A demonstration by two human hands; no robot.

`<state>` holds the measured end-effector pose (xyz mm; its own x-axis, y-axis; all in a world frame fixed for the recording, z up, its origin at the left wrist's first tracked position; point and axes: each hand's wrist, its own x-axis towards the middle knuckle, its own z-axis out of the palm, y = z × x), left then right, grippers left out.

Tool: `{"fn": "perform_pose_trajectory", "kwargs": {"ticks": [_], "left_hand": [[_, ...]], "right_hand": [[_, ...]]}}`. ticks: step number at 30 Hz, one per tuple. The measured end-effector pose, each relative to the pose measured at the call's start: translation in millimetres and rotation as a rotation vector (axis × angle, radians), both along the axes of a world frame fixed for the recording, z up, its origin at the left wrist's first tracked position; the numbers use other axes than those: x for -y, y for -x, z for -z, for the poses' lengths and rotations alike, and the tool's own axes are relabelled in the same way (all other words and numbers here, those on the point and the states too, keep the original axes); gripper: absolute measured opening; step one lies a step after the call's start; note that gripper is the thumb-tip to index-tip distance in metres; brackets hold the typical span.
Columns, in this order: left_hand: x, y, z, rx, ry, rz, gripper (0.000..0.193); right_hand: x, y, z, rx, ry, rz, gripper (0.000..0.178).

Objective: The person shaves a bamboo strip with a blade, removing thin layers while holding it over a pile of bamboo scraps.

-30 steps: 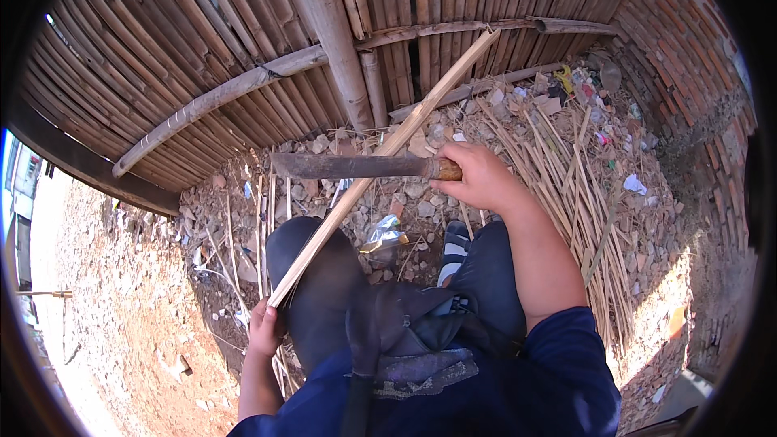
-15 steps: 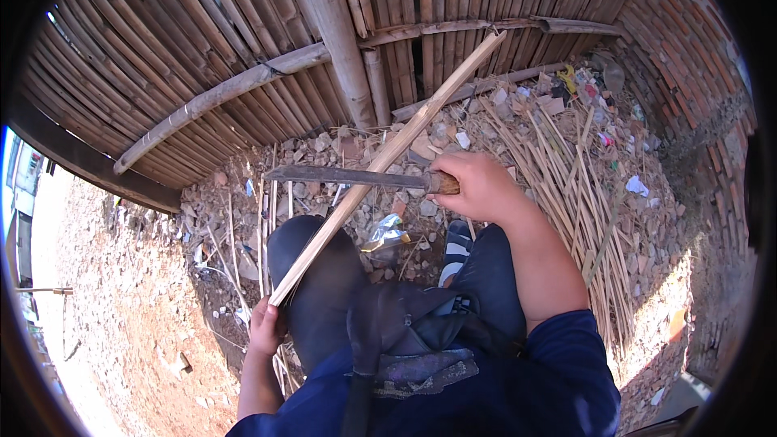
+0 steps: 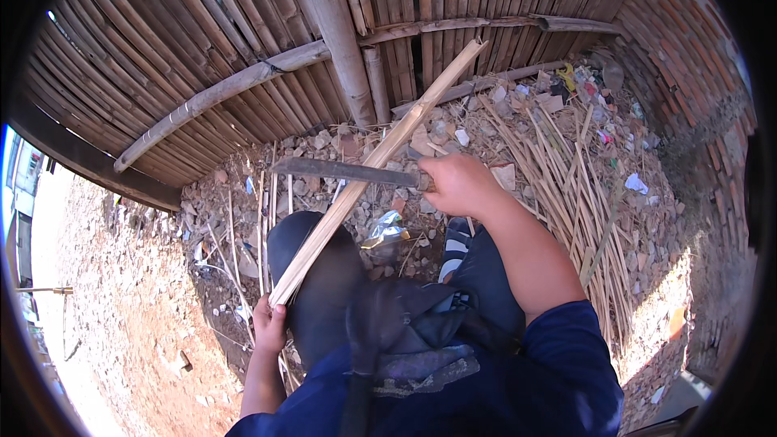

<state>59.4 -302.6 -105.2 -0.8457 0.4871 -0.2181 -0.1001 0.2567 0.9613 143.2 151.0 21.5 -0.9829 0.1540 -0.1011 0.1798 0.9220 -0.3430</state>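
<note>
My left hand (image 3: pixel 269 325) is closed round the near end of a long pale bamboo strip (image 3: pixel 380 154), beside my left knee. The strip slants away to the upper right, its far end in front of the bamboo wall. My right hand (image 3: pixel 458 186) is wrapped round the handle of a machete (image 3: pixel 348 170). The dark blade points left and lies across the strip near its middle, seemingly touching it. Fine splinters stand off the strip's lower part, over my knee.
A pile of split bamboo strips (image 3: pixel 566 202) lies on the rubble to the right. A few thin sticks (image 3: pixel 263 235) are left of my knee. Ahead stands a bamboo wall (image 3: pixel 235 40) with a thick post (image 3: pixel 338 40); a brick wall (image 3: pixel 688 48) rises at the right. Crumpled foil (image 3: pixel 384 229) lies between my feet.
My right hand and the machete have shifted slightly left. The strip's far end has moved a little left and down, and its near end has dropped slightly with my left hand.
</note>
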Motion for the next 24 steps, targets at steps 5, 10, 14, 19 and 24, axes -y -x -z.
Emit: {"fn": "perform_pose_trajectory", "kwargs": {"ticks": [5, 10, 14, 19, 24], "left_hand": [[-9, 1, -9, -0.036, 0.009, 0.004, 0.059], [-7, 0, -8, -0.027, 0.002, 0.006, 0.057], [-5, -2, 0, -0.065, -0.071, -0.015, 0.057], [-14, 1, -15, -0.145, 0.047, 0.014, 0.056], [-8, 4, -9, 0.130, -0.090, -0.016, 0.058]], "right_hand": [[-41, 1, 13, -0.086, 0.101, 0.311, 0.036], [-1, -3, 6, -0.090, 0.047, 0.095, 0.027], [-13, 6, 11, -0.063, 0.109, 0.097, 0.030], [-60, 8, 23, -0.133, 0.151, 0.361, 0.032], [-26, -1, 20, -0.137, 0.173, 0.189, 0.037]]}}
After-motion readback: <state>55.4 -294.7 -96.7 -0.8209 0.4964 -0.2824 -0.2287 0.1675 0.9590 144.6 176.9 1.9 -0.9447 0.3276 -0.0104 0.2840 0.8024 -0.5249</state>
